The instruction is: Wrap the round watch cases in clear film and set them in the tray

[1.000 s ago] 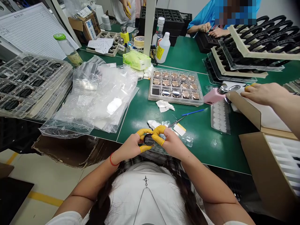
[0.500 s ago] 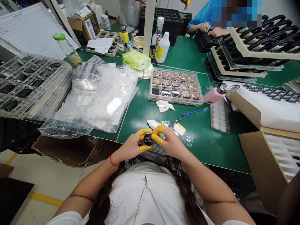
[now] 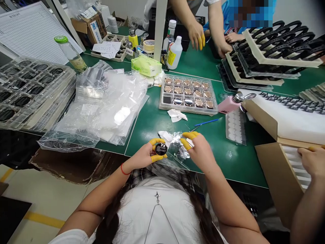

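My left hand (image 3: 143, 155) pinches a round black disc (image 3: 161, 149), which looks like a watch head, between yellow-cotted fingers. White print shows on its face. To the right, my right hand (image 3: 200, 150) is apart from the disc, its yellow-cotted fingertips drawn close together over crumpled clear film (image 3: 180, 149). Whether anything is between them I cannot make out. A white tissue (image 3: 166, 138) lies just beyond the disc. Tweezers with a blue part (image 3: 207, 122) lie behind my right hand, which partly covers a small white card.
A clear tray of watch parts (image 3: 188, 109) stands ahead, with a pink pump bottle (image 3: 229, 104) beside it. Plastic bags (image 3: 101, 115) and stacked trays (image 3: 30, 91) fill the left. An open carton (image 3: 275, 176) is at right, with another person's hand (image 3: 311, 162). Across the table, co-workers' hands (image 3: 196, 35) reach in.
My right hand has come away from the disc and moved right. My left hand still holds it, its face now more toward me. Another person's arms have entered at the back, and a hand at right.
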`<state>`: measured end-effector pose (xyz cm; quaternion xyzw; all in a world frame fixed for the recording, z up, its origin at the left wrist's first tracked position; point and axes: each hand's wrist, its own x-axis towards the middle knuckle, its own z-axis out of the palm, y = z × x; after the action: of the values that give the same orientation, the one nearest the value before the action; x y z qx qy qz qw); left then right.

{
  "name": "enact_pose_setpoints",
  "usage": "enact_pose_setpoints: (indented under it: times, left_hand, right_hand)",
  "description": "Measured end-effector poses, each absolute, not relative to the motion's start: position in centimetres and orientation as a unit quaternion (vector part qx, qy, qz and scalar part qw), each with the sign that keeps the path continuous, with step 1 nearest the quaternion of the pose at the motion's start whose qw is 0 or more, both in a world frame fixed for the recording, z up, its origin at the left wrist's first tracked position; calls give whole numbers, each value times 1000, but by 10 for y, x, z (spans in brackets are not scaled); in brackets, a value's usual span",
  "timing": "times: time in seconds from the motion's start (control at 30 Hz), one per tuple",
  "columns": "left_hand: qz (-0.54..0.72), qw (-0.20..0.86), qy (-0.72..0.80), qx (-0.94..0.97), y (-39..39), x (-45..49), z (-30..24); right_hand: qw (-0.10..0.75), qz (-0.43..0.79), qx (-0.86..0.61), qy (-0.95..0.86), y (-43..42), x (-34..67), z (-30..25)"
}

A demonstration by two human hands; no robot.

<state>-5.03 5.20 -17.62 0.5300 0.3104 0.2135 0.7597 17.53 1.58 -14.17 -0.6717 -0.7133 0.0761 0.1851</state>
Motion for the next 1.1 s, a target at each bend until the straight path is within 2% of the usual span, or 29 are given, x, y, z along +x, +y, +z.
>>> enact_pose_setpoints:
  times: [0.13, 0.23, 0.37, 0.53, 0.73, 0.97, 1.1]
  left_hand:
    - [201, 767, 297, 532, 63, -45, -187]
    - [199, 766, 296, 535, 66, -43, -190]
    - [196, 758, 305, 542, 65, -41, -190]
    - [200, 738, 308, 566, 63, -42, -191]
    - [216, 725, 293, 585, 63, -42, -191]
    - [208, 732, 306, 572, 63, -41, -189]
    - [217, 737, 302, 564, 63, -41, -191]
  right_hand:
    - [121, 12, -765, -632, 12, 224, -179]
    - [176, 39, -764, -619, 8, 236, -195]
    - [252, 55, -733, -629, -1, 204, -184]
    - [313, 86, -590, -740, -7, 133, -167]
    - [290, 19, -606, -741, 13, 116, -183]
    - [281, 57, -584, -759, 21, 135, -168]
    - [269, 37, -541, -796, 5, 128, -167]
